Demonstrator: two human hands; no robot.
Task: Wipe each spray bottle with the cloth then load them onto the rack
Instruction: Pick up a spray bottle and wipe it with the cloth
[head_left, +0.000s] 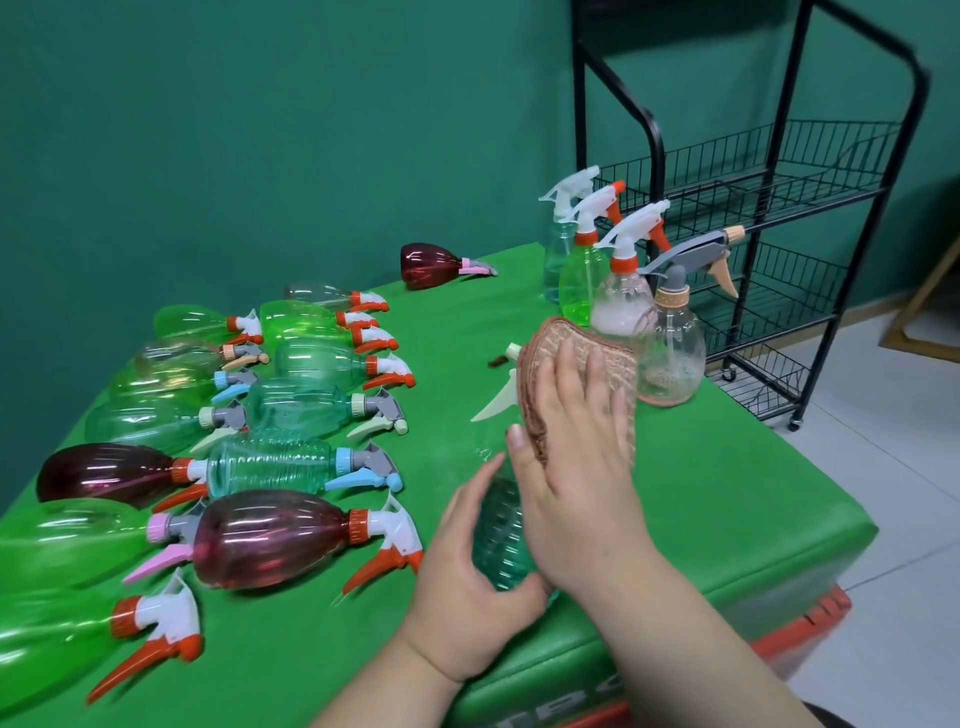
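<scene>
Centrally, the left hand (467, 587) grips a teal bottle (501, 540); the right hand (571, 467) clasps the cloth (571, 338) around it. Four upright bottles (587, 280) stand at one o'clock.

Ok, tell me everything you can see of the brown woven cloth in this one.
The brown woven cloth looks coarse, tan with a darker brown border, folded into layers that show along its left edge. It is draped over the top of the ribbed teal plastic spray bottle, whose cream trigger pokes out leftwards. The right hand holds it there, fingers spread on top, thumb at the folded edge. The left hand grips the bottle's base.
</scene>
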